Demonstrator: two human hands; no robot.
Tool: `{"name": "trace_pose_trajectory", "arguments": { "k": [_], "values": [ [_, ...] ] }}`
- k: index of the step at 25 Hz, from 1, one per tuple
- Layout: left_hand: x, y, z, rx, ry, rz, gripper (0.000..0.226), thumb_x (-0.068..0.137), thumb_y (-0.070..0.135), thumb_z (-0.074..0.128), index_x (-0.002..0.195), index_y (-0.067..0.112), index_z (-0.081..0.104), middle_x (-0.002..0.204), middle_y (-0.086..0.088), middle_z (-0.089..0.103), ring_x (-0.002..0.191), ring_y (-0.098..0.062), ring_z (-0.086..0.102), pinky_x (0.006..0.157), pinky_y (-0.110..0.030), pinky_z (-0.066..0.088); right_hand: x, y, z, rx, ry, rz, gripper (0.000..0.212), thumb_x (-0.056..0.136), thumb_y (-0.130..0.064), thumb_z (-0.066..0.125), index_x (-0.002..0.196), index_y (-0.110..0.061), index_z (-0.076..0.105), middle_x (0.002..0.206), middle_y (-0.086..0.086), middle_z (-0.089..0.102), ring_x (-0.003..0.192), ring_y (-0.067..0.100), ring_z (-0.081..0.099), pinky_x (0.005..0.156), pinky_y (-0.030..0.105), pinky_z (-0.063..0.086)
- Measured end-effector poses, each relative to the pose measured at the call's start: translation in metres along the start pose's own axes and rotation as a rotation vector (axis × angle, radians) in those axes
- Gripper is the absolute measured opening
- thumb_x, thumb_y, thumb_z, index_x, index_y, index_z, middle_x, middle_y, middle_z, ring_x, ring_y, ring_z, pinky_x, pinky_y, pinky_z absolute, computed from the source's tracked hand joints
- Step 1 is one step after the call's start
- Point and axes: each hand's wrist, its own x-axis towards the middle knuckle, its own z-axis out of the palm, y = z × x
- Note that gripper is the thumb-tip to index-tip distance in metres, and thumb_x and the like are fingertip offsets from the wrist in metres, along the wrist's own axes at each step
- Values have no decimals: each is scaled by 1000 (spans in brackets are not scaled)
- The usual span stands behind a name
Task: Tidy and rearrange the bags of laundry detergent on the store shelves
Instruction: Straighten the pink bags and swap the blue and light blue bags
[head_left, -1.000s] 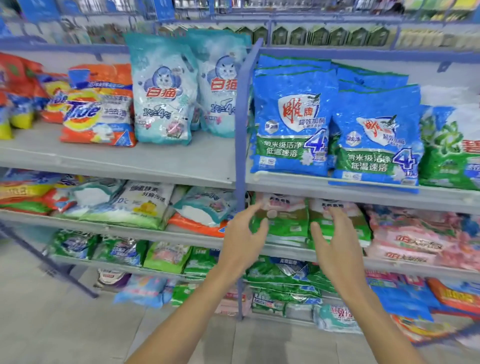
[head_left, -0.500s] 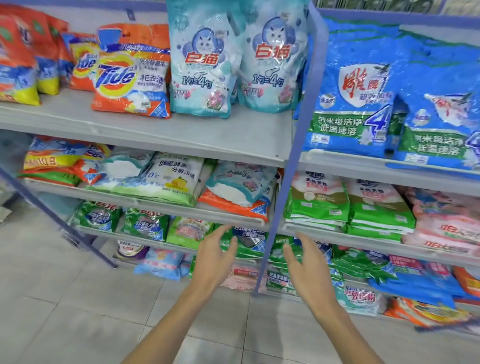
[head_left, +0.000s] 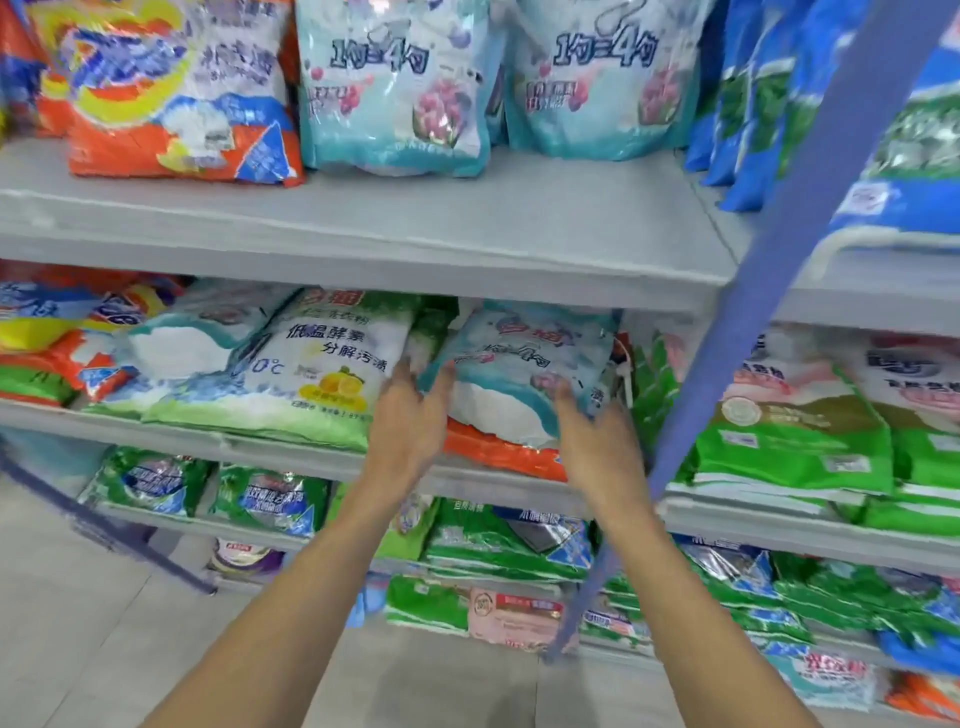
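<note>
A shopper's two bare hands close in on a teal-and-white detergent bag on the second shelf of a store display — a second ago they hung open in the aisle, below the shelf edge, touching nothing. From left: an orange Tide bag stands on the top shelf, a green lemon-print bag lies flat below it. The left hand now has its fingertips on the teal bag's left edge. The bag rests tilted on an orange bag. The right hand is at its right lower corner, just beside the blue shelf upright. Both grips are open and curled around the bag's sides; whether either has actually closed is too blurred to tell. The reach suggests this crooked bag is the next to be lifted or squared up — the tidying looks barely begun.
</note>
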Motion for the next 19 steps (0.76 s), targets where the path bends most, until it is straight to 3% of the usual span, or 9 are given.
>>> {"name": "trace_pose_trajectory", "arguments": {
  "k": [2, 4, 5, 7, 8, 11, 13, 16, 19],
  "values": [
    [19, -5, 5, -81, 35, -95, 88, 76, 76, 46, 125, 5, 60, 118, -18, 65, 111, -37, 59, 92, -44, 47, 15, -6, 4, 134, -7, 49, 35, 99, -53, 53, 102, -19, 64, 100, -6, 67, 90, 17, 62, 70, 25, 42],
    [27, -8, 9, -173, 4, -157, 64, 79, 73, 57, 103, 15, 70, 106, -9, 69, 104, -32, 62, 93, -43, 49, 23, -7, 7, 212, -27, 38, 29, 97, -48, 61, 82, -23, 63, 79, -14, 63, 70, 3, 58, 57, 21, 40],
    [31, -12, 12, -237, -13, -168, 46, 82, 67, 65, 91, 22, 70, 99, -4, 71, 100, -29, 65, 93, -42, 52, 26, -2, 11, 255, -38, 23, 25, 94, -48, 65, 87, -24, 64, 81, -15, 64, 72, 0, 59, 60, 19, 43],
    [37, -20, 17, -372, -25, -201, 37, 79, 58, 76, 82, 23, 69, 94, -2, 74, 96, -27, 71, 93, -46, 57, 31, 8, 21, 304, -45, 13, 37, 83, -52, 73, 105, -23, 65, 96, -11, 71, 86, 7, 67, 75, 26, 53],
    [38, -24, 19, -429, -32, -230, 37, 77, 55, 79, 85, 20, 68, 97, -4, 74, 96, -27, 72, 92, -47, 59, 33, 12, 25, 329, -24, 28, 43, 78, -51, 76, 108, -22, 64, 99, -8, 72, 89, 11, 69, 81, 31, 56],
    [39, -23, 15, -587, -114, -301, 33, 82, 30, 81, 102, 7, 67, 104, -13, 75, 94, -28, 75, 83, -43, 63, 40, 18, 24, 484, -28, 68, 30, 73, -29, 87, 93, -20, 66, 91, -3, 75, 82, 11, 71, 82, 36, 58],
    [35, -20, 3, -687, -238, -391, 32, 83, 12, 77, 110, 1, 67, 101, -14, 77, 88, -27, 76, 74, -41, 64, 40, 23, 19, 515, -90, 131, 45, 59, -20, 92, 99, -13, 74, 98, 2, 79, 92, 19, 74, 85, 38, 57],
    [17, -25, -14, -715, -504, -486, 34, 77, -2, 64, 108, 12, 68, 113, -9, 73, 100, -29, 73, 70, -46, 63, 25, 32, 9, 641, -231, 243, 59, 54, -1, 82, 112, -3, 74, 106, 6, 78, 93, 25, 74, 76, 34, 54],
    [-3, -32, -20, -725, -581, -424, 33, 68, 5, 78, 98, 20, 77, 115, -7, 74, 107, -30, 72, 75, -47, 62, -2, 38, 4, 745, -361, 277, 67, 55, 11, 70, 121, 2, 67, 111, 12, 75, 99, 32, 73, 83, 39, 57]
  ]
}}
